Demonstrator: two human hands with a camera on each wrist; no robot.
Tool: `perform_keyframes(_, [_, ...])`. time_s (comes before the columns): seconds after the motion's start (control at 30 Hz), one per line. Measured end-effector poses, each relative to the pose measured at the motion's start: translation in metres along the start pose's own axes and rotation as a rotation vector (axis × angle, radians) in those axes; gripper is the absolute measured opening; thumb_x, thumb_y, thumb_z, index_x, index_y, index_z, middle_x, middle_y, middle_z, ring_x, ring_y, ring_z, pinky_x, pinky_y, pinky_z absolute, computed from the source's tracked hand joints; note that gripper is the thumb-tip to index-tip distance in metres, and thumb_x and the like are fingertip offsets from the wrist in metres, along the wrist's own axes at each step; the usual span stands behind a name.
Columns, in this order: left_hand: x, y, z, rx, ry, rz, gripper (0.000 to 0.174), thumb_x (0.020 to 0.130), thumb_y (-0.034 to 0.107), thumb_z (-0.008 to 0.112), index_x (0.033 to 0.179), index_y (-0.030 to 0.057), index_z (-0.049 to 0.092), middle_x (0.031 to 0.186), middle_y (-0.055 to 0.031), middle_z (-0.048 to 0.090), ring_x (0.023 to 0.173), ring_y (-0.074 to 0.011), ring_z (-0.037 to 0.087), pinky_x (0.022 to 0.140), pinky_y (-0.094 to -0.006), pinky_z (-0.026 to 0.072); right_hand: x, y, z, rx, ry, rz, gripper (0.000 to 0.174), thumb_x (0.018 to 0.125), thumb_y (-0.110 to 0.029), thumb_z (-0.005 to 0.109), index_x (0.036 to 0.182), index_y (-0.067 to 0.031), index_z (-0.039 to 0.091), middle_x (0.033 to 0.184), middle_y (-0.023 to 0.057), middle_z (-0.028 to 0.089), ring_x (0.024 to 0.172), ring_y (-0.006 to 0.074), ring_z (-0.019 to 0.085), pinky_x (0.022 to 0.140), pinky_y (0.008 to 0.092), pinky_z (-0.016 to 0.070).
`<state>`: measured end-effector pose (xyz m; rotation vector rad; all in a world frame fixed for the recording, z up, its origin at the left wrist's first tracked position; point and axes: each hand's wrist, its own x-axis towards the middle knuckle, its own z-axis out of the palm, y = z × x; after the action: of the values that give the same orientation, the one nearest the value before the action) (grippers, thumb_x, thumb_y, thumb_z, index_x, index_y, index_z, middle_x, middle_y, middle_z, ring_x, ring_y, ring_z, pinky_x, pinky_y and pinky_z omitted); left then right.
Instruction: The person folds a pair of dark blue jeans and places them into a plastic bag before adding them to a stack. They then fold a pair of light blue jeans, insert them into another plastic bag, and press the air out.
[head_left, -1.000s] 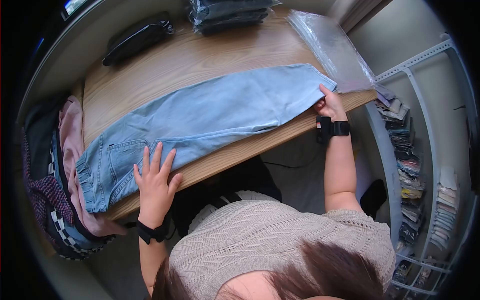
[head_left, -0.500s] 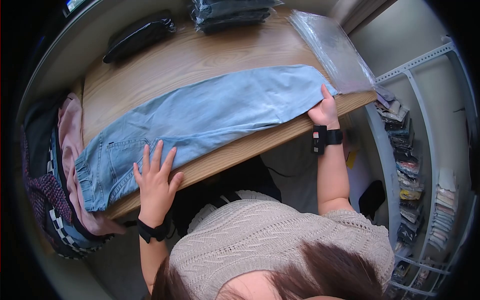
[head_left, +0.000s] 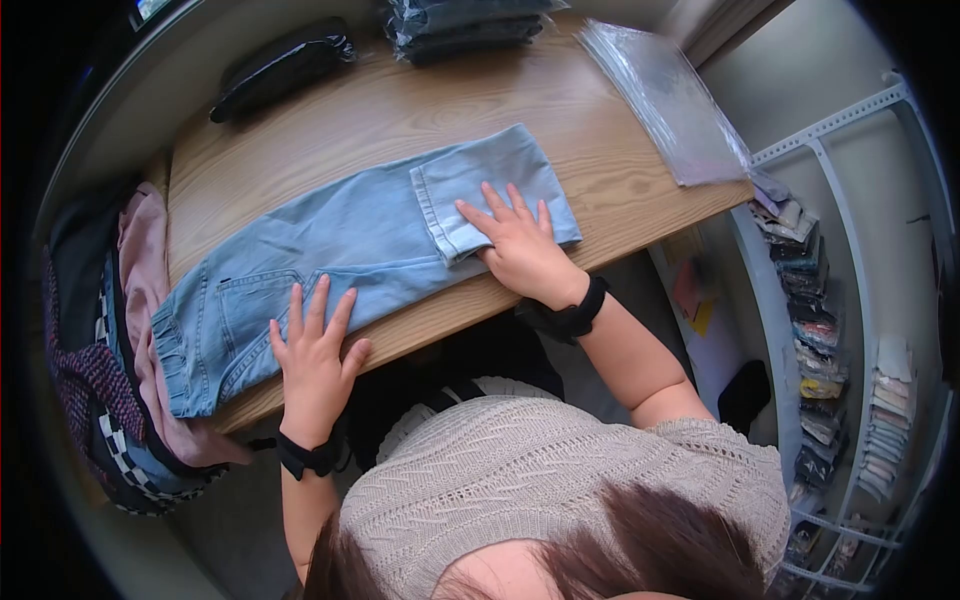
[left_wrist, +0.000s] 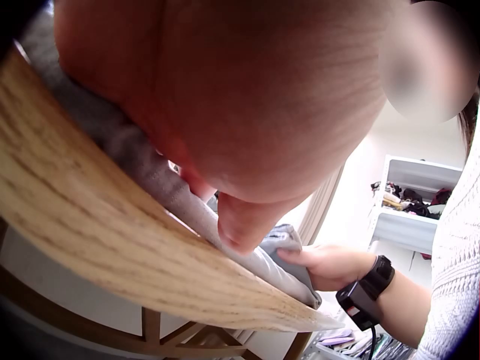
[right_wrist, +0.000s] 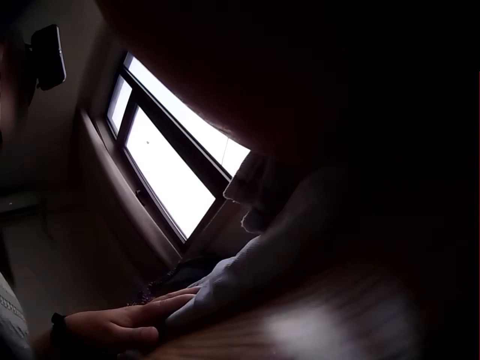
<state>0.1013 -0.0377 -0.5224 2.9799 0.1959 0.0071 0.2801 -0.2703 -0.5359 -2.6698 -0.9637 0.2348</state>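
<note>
Light-blue jeans (head_left: 340,220) lie along the table, the elastic waistband (head_left: 172,350) at the left. Their lower leg end is folded back over itself, with the hem (head_left: 433,215) lying on the upper leg. My left hand (head_left: 318,370) rests with spread fingers beside the back pocket (head_left: 258,305). On the folded leg part lies my right hand (head_left: 525,250), fingers extended and spread, close to the hem. In the left wrist view the right hand (left_wrist: 334,266) touches the jeans at the table edge. The right wrist view is dark and shows the left hand (right_wrist: 112,330) on the denim.
A wooden table (head_left: 640,210) carries clear plastic bags (head_left: 670,105) at the right. Bagged dark garments (head_left: 465,30) and a dark bundle (head_left: 285,70) stand along the back. Clothes (head_left: 130,400) hang over the left end. A shelf rack (head_left: 850,200) with packed garments stands at the right.
My right hand has moved left, bringing the leg end over onto the rest of the leg, and its fingers are spread on the fold. The left hand has stayed in place.
</note>
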Motion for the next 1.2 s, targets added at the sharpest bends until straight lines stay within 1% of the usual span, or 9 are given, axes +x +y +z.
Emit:
perform_keyframes(0.27, [-0.001,-0.001,0.001,-0.014,0.005,0.001,0.055,0.087,0.035,0.059,0.139,0.0224,0.045,0.152,-0.005,0.029,0.143,-0.031,0.018,0.109,-0.0618,0.012,0.003,-0.005,-0.01,0.23,-0.002,0.037,0.057,0.091,-0.014,0.048,0.145,-0.0264,0.035,0.151,0.0194,0.027,0.141,0.0421,0.018,0.111,0.0592,0.0121])
perform_keyframes(0.33, [0.0,-0.002,0.003,0.0,0.015,0.011,0.054,0.088,0.039,0.058,0.138,0.0227,0.046,0.152,-0.0051,0.029,0.142,-0.0324,0.019,0.107,-0.0635,0.0138,0.003,-0.008,0.001,-0.134,-0.031,-0.011,0.058,0.092,-0.026,0.052,0.147,-0.0224,0.031,0.151,0.0213,0.027,0.142,0.0413,0.017,0.111,0.0585,0.0122])
perform_keyframes(0.43, [-0.001,-0.001,0.002,-0.006,0.008,0.008,0.054,0.088,0.039,0.058,0.138,0.0224,0.046,0.152,-0.0054,0.029,0.142,-0.0326,0.019,0.107,-0.0637,0.014,0.002,0.009,-0.024,0.069,-0.201,-0.112,0.068,0.091,-0.042,0.055,0.148,-0.0159,0.027,0.151,0.0222,0.026,0.141,0.0413,0.017,0.112,0.0561,0.0129])
perform_keyframes(0.53, [-0.001,-0.002,0.001,-0.011,0.004,0.01,0.054,0.088,0.039,0.058,0.138,0.022,0.046,0.152,-0.0059,0.029,0.142,-0.0328,0.019,0.107,-0.0637,0.0141,0.026,0.043,-0.094,0.422,-0.368,-0.174,0.055,0.092,-0.036,0.06,0.136,-0.0069,0.047,0.132,0.0165,0.054,0.125,0.0246,0.048,0.101,0.0344,0.0392])
perform_keyframes(0.7, [-0.001,0.0,-0.002,-0.026,0.0,0.008,0.055,0.087,0.038,0.059,0.138,0.0214,0.046,0.152,-0.0063,0.029,0.142,-0.033,0.019,0.108,-0.0633,0.013,0.093,0.113,-0.107,0.552,-0.207,-0.092,0.043,0.095,-0.033,0.057,0.13,-0.008,0.054,0.1,0.0008,0.062,0.09,0.0101,0.055,0.084,0.0256,0.0444])
perform_keyframes(0.9, [-0.002,-0.001,0.0,-0.018,-0.009,-0.014,0.056,0.087,0.039,0.059,0.139,0.0208,0.046,0.153,-0.0064,0.027,0.142,-0.0328,0.017,0.108,-0.0632,0.0119,0.128,0.142,-0.08,0.668,-0.439,0.078,0.043,0.095,-0.038,0.056,0.126,-0.008,0.057,0.086,-0.002,0.059,0.079,0.0095,0.051,0.072,0.0242,0.0423])
perform_keyframes(1.07, [-0.001,-0.001,-0.001,-0.037,-0.022,-0.011,0.057,0.086,0.038,0.06,0.139,0.0209,0.046,0.153,-0.006,0.027,0.143,-0.0328,0.017,0.108,-0.0634,0.0117,0.137,0.151,-0.06,0.668,-0.369,-0.069,0.031,0.094,-0.033,0.057,0.105,-0.004,0.06,0.108,0.0047,0.057,0.096,0.0167,0.052,0.085,0.029,0.0428])
perform_keyframes(1.13, [-0.001,-0.001,-0.001,-0.03,-0.013,-0.001,0.057,0.086,0.037,0.061,0.138,0.0213,0.046,0.152,-0.0059,0.028,0.142,-0.0327,0.018,0.107,-0.0638,0.0131,0.132,0.138,-0.058,0.22,-0.238,-0.25,0.029,0.093,-0.028,0.058,0.102,0.0004,0.057,0.123,0.0114,0.05,0.107,0.0258,0.051,0.093,0.0332,0.0409])
perform_keyframes(1.2, [-0.002,-0.001,-0.001,-0.021,-0.004,0.005,0.056,0.086,0.037,0.062,0.138,0.0217,0.047,0.152,-0.0058,0.029,0.142,-0.0325,0.019,0.107,-0.0641,0.0145,0.13,0.131,-0.055,0.188,-0.218,-0.237,0.029,0.093,-0.024,0.057,0.105,0.0026,0.054,0.124,0.0133,0.048,0.107,0.0274,0.051,0.094,0.0327,0.0401])
